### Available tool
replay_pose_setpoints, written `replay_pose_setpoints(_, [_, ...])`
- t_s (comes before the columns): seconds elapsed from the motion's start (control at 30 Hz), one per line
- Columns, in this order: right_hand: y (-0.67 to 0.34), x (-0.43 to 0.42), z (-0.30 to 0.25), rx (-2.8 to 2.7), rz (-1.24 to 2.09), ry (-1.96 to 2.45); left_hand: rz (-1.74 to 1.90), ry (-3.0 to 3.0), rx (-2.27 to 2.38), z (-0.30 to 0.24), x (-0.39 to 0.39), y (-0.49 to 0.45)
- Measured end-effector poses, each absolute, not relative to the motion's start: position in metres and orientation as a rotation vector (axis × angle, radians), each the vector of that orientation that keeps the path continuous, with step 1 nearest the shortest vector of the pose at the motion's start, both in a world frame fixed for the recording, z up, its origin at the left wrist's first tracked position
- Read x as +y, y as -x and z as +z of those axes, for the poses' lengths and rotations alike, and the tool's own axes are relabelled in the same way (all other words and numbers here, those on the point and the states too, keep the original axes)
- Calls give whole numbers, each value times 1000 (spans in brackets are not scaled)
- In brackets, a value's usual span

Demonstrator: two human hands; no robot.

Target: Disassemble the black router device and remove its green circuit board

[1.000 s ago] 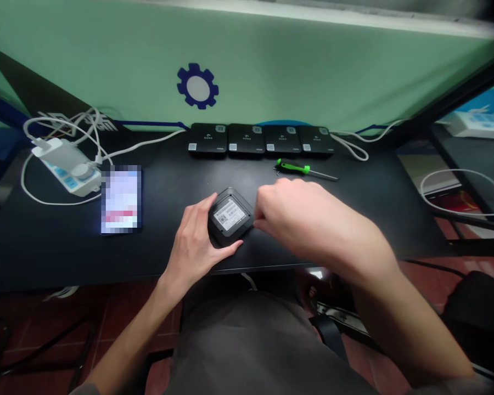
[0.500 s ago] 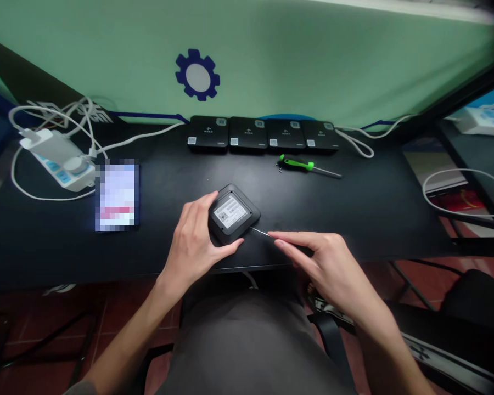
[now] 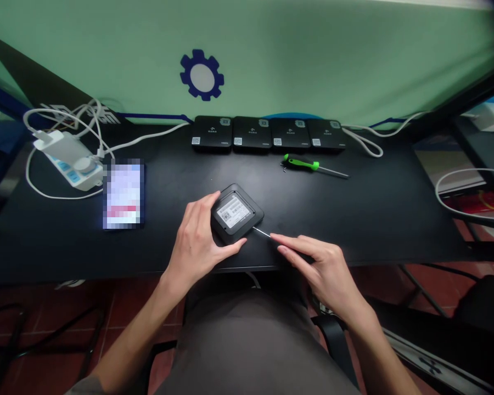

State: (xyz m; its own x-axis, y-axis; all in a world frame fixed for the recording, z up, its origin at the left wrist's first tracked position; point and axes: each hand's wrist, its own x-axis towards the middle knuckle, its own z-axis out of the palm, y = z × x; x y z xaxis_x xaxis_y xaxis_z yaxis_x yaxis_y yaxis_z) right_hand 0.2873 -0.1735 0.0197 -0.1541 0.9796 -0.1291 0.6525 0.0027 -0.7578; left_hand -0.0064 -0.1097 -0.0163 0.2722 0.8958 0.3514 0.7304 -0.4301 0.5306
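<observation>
A small black square device [image 3: 236, 214] lies on the black desk [image 3: 374, 208] with its white barcode label facing up. My left hand [image 3: 197, 241] grips its left and near sides, thumb along the near edge. My right hand [image 3: 313, 263] is just to the right, its fingertips pinched on a thin metal pin [image 3: 262, 232] whose tip touches the device's right edge.
Several identical black devices [image 3: 267, 133] line the back of the desk. A green-handled screwdriver [image 3: 313, 165] lies in front of them. A lit phone [image 3: 123, 193] and a white power strip [image 3: 68, 159] with white cables sit at the left. More cables hang at the right.
My right hand pulled back from over the device's right corner to the near right, now holding the thin pin against its edge. My left hand has kept its grip.
</observation>
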Motion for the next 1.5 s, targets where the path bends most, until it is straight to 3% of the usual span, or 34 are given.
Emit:
replay_pose_setpoints(0.4, [-278, -185, 70, -2129, 637, 1822, 877, -2264, 1512, -17, -110, 5])
replay_pose_setpoints(0.7, [-266, -179, 57, -2180, 629, 1809, 867, -2259, 1500, -16, -111, 5])
replay_pose_setpoints(1.07, [-266, -177, 55, -2059, 822, 1775, 897, -2268, 1521, -17, -112, 4])
replay_pose_setpoints(1.27, [-265, -186, 28, -1935, 928, 1701, 896, -2309, 1560, -17, -112, 4])
replay_pose_setpoints(1.5, [-255, -205, -9, -1937, 638, 1668, 844, -2309, 1482, -12, -114, 12])
